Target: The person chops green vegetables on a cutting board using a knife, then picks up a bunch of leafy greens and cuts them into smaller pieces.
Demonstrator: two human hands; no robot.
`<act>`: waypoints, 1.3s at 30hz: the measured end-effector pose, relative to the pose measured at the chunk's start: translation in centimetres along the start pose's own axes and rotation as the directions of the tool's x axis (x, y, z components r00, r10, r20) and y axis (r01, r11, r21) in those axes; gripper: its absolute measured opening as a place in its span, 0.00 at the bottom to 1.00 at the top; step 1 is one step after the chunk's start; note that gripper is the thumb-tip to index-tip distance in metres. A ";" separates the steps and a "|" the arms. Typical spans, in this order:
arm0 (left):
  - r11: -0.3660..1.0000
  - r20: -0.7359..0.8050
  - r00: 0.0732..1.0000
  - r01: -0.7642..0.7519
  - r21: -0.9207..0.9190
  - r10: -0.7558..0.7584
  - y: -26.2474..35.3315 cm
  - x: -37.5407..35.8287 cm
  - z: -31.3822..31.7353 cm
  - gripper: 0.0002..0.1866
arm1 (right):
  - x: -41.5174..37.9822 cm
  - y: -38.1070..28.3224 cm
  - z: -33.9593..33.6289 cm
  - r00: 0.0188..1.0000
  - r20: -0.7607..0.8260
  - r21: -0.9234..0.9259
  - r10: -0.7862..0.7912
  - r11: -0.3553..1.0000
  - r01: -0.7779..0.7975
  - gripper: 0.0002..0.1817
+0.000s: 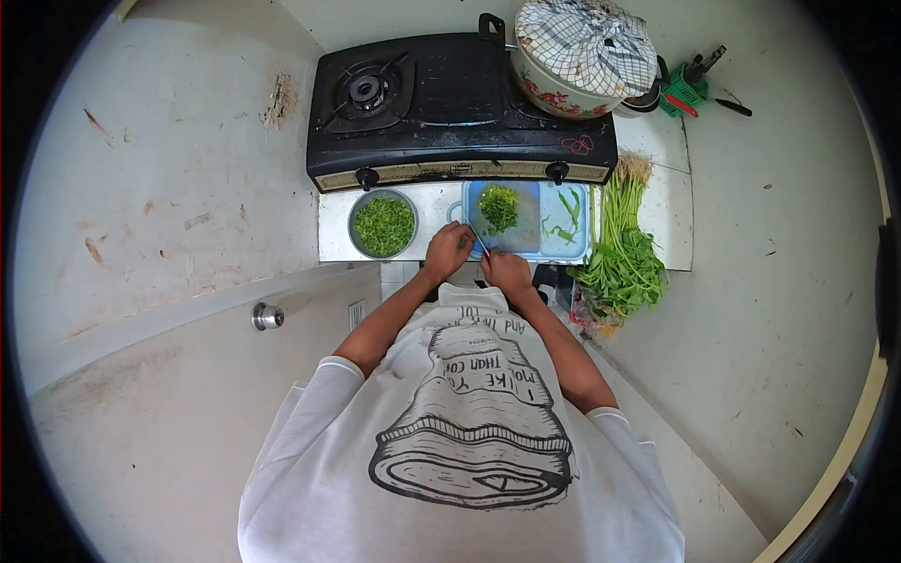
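Observation:
My right hand [508, 271] is closed around the handle of a knife [481, 244], whose blade points up and to the left. Close by on the left, my left hand [450, 250] has its fingers curled at the lower left corner of the blue cutting board [587, 225]; a bit of green shows at its fingertips, too small to make out. Chopped greens [497, 207] lie in a pile on the board above both hands. A few loose leaves [567, 218] rest on the board's right part. The grey bowl [352, 225] at the left holds chopped greens [384, 224].
Behind the board stands a black gas stove [450, 84], with a cloth-covered pot [563, 98] on its right side. A bunch of leafy greens [624, 244] hangs over the counter edge at the right. A green basket [684, 93] holds utensils.

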State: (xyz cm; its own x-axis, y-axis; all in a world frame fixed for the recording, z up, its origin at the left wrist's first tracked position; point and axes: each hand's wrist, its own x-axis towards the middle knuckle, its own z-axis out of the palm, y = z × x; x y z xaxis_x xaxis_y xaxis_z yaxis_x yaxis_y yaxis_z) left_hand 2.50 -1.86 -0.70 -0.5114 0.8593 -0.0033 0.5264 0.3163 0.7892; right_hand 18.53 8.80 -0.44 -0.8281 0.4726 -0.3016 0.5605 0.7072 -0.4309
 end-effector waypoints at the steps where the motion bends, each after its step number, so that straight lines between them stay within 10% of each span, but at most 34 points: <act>1: 1.000 -0.008 1.000 -0.004 -0.009 0.004 0.1 0.0 0.0 0.05 | -0.2 0.0 0.0 1.000 -0.003 0.002 0.000 1.000 0.000 0.23; 39: 0.965 0.048 0.982 -0.190 0.180 0.184 0.5 0.8 -0.3 0.05 | 0.2 1.1 -0.2 0.995 -0.095 0.019 0.039 0.999 -0.037 0.25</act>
State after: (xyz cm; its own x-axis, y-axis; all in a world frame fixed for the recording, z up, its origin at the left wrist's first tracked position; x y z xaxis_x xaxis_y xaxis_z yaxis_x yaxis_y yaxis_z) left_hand 2.17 -1.16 -0.19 -0.3725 0.9212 0.1126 0.7273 0.2144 0.6520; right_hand 18.99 9.74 -0.76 -0.8029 0.5472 -0.2363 0.5910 0.6792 -0.4352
